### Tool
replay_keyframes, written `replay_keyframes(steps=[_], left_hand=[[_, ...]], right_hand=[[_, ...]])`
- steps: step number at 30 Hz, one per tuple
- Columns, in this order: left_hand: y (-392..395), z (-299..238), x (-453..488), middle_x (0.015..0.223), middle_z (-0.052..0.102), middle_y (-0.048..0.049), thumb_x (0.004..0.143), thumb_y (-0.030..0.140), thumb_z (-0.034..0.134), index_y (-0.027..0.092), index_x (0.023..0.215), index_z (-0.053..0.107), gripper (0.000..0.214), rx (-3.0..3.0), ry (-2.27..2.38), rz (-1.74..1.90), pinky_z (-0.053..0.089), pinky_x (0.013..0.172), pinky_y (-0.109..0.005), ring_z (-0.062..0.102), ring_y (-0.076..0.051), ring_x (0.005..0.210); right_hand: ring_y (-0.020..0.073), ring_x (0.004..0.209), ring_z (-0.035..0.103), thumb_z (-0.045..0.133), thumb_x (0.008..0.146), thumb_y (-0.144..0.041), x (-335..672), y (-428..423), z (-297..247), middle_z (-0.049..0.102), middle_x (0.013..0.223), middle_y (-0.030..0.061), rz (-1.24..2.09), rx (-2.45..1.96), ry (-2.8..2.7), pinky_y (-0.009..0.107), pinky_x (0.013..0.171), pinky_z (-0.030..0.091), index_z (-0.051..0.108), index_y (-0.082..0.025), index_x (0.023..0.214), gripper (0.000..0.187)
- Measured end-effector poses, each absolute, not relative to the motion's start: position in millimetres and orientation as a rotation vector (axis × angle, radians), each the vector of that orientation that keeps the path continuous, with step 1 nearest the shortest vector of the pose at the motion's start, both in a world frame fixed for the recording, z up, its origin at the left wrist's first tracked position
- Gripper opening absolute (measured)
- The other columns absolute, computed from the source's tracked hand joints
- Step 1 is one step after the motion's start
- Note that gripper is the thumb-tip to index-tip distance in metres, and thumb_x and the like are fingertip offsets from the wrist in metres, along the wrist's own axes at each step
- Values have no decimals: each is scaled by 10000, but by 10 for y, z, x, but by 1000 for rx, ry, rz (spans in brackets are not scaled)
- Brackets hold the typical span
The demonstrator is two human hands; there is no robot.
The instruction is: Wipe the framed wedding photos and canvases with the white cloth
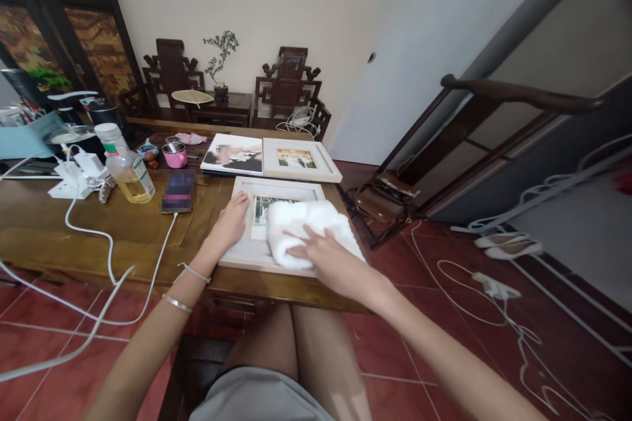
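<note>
A light wooden picture frame (pixel 228 256) with a white mat and a small photo lies flat at the table's front edge. My left hand (pixel 231 220) is closed on its left side, fingers over the rim. My right hand (pixel 326 256) presses a folded white towel (pixel 316 214) onto the frame's right half, fingers partly spread on top and one finger in a fold. The towel hides part of the photo and the frame's right side. Behind it lie a second wooden frame (pixel 326 168) and a white-edged photo panel (pixel 237 145), side by side.
On the brown table (pixel 197 237) stand a bottle of yellow liquid (pixel 133 177), a phone (pixel 178 192) on a cable, a pink cup (pixel 175 156) and a white power strip (pixel 74 181). A wooden chair with a brown bag (pixel 380 200) is at the right. Cables cross the floor.
</note>
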State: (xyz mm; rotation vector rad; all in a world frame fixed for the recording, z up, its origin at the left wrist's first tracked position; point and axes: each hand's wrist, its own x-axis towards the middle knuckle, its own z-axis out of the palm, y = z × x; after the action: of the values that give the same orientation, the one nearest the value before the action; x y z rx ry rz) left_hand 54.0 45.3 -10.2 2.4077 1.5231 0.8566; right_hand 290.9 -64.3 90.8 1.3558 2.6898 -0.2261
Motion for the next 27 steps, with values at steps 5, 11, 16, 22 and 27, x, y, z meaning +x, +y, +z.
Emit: replay_keyframes(steps=[5,11,16,22,27], left_hand=[[450,-88,548,1428,475,-146,725,-66,366,129,1312,505,633,2427,1521,833,318,1138,-456,324,-217,1404],[451,-54,540,1426,475,-156,722,-73,362,107,1308,509,630,2430,1504,801,310,1145,-446,327,-222,1402],[433,-24,558,1438,465,-144,740,-68,355,116,1303,513,613,2409,1513,789,295,1153,-446,309,-215,1412],[427,1,573,1459,442,-133,745,-70,350,126,1306,511,616,2363,1530,758,269,1161,-479,304,-211,1415],[437,-19,566,1472,421,-146,776,-50,338,114,1311,508,585,2337,1527,762,267,1159,-486,300,-216,1416]], right_hand=[[312,1405,274,373,609,96,2926,-1304,1151,386,1502,40,-469,1230,2736,582,1067,347,583,-308,1287,816],[348,1418,218,376,575,117,2823,-945,880,386,1502,79,-309,1392,2766,631,1080,269,584,-245,1287,826],[319,1398,289,432,649,105,3072,-16,692,558,1357,129,-66,1701,2700,587,1109,213,574,-177,1291,716],[364,1398,243,416,763,49,3160,735,819,367,1504,146,419,2068,2634,602,1024,304,540,-159,1315,603],[374,1386,222,402,719,93,2955,681,667,348,1527,33,312,1659,2664,647,1019,278,551,-234,1315,696]])
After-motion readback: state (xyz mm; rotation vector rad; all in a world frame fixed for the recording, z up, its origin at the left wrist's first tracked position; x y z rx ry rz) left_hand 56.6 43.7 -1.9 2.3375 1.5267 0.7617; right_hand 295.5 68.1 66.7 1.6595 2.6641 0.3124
